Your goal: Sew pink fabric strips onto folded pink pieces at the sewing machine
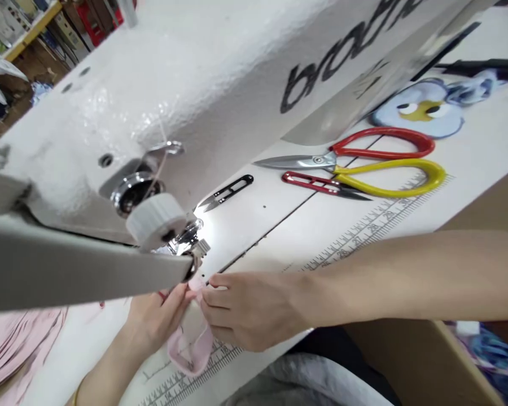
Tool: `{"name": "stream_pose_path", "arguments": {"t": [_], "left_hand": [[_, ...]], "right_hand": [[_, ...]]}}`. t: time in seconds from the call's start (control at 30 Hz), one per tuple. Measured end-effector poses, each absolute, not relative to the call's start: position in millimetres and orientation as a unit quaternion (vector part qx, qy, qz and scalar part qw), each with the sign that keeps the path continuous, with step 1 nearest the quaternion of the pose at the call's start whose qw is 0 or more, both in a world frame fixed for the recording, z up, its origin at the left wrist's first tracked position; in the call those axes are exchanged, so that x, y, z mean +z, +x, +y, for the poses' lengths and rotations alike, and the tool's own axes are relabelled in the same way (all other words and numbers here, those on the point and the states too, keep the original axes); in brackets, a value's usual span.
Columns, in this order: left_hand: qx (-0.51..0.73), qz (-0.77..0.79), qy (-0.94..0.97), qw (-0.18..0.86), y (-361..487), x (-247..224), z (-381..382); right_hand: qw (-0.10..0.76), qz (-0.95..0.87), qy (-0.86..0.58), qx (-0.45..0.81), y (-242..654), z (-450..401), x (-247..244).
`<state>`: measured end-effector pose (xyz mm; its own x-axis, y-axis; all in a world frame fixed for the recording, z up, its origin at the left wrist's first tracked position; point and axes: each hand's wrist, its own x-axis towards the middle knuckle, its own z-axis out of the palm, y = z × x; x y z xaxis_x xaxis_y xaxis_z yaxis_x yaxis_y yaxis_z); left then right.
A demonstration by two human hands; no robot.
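Sewing machine (237,96) looms closest; on its near side my left hand (156,318) and right hand (252,309) pinch the pink band (203,348), fingers closed — best guided flat, untwisted.

On the worktop (245,225) before me, red-and-yellow-handled scissors (319,160) lie just beside red snips (307,181); I see black snips (232,189) farther left and, past the scissors' handles, a pale blue cloth piece (421,111) with cartoon eyes.

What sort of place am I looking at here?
Most likely a sewing workshop: there's a Brother sewing machine, red-and-yellow-handled scissors on its table, and a pile of pink fabric pieces.
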<state>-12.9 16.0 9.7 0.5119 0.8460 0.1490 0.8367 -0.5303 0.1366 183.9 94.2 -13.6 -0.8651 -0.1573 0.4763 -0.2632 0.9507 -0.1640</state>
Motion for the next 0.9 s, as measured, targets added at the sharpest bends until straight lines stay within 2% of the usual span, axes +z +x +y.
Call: {"name": "stream_pose_path", "arguments": {"t": [0.13,0.47,0.6,0.8,0.9], "left_hand": [[0.105,0.475,0.874,-0.020,-3.0,8.5,14.4],[0.102,0.512,0.851,-0.053,-7.3,6.2,18.8],[0.105,0.526,0.843,-0.040,-8.5,4.5,19.9],[0.115,0.562,0.818,-0.033,-18.5,0.4,30.5],[0.165,0.558,0.812,-0.047,-23.5,3.1,30.0]], "right_hand": [[0.225,-0.962,0.111,0.103,183.4,93.1,-15.1],[0.246,-0.965,0.051,0.071,173.6,100.7,-23.4],[0.225,-0.970,0.015,0.095,169.5,105.7,-25.4],[0.134,-0.981,-0.015,0.137,161.5,117.1,-26.7],[0.149,-0.978,-0.041,0.142,158.9,121.1,-28.7]]}}
